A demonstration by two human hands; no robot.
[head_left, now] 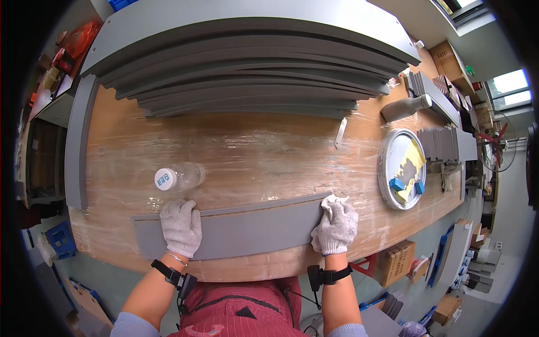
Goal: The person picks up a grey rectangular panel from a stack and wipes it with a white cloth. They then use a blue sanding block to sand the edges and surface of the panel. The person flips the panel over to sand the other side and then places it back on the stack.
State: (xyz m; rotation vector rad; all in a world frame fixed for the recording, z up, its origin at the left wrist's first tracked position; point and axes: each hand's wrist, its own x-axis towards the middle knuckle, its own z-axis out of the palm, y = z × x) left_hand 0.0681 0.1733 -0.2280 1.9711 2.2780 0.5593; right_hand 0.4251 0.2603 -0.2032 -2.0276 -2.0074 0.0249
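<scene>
A long grey panel lies flat along the near side of the table, with a brownish line near its far edge. My left hand, in a white knit glove, grips the panel toward its left end, its fingers bent at the far edge. At the right end, my gloved right hand is closed around a crumpled white cloth and presses it against the panel. Beyond my left hand, a clear plastic bottle with a white cap lies on its side.
Grey panels are stacked high across the far side of the film-covered table. To the right are a round lid holding blue blocks and yellow sandpaper, a grey bottle and a small metal strip. Another panel lies along the left edge.
</scene>
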